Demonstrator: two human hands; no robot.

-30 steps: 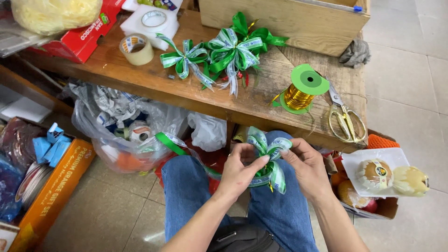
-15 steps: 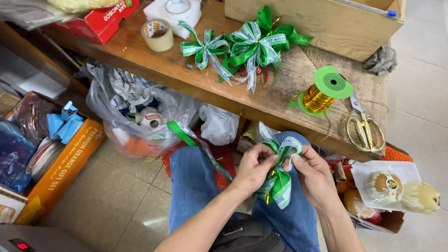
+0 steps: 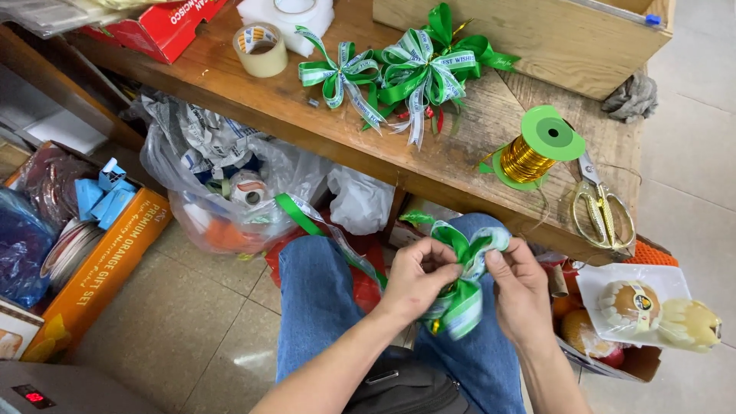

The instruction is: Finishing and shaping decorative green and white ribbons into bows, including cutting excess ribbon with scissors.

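My left hand (image 3: 418, 277) and my right hand (image 3: 521, 285) both pinch a half-formed bow of green and white ribbon (image 3: 464, 282) over my lap in blue jeans. Loops of the ribbon bunch between my fingertips, and a long tail (image 3: 322, 226) trails off to the left over my knee. Several finished green bows (image 3: 399, 73) lie on the wooden bench (image 3: 253, 100) ahead. A green spool of gold wire (image 3: 533, 149) stands on the bench near its front edge, with gold-handled scissors (image 3: 602, 203) just right of it.
A roll of tape (image 3: 261, 50) and a red box (image 3: 165, 27) sit at the bench's far left. A plastic bag of scraps (image 3: 222, 184) rests under the bench. An orange gift carton (image 3: 100, 272) stands left on the floor; wrapped fruit (image 3: 640, 307) lies right.
My hands have stayed over my lap, working the ribbon loops tighter together. The view has shifted slightly; the ribbon tail still trails left.
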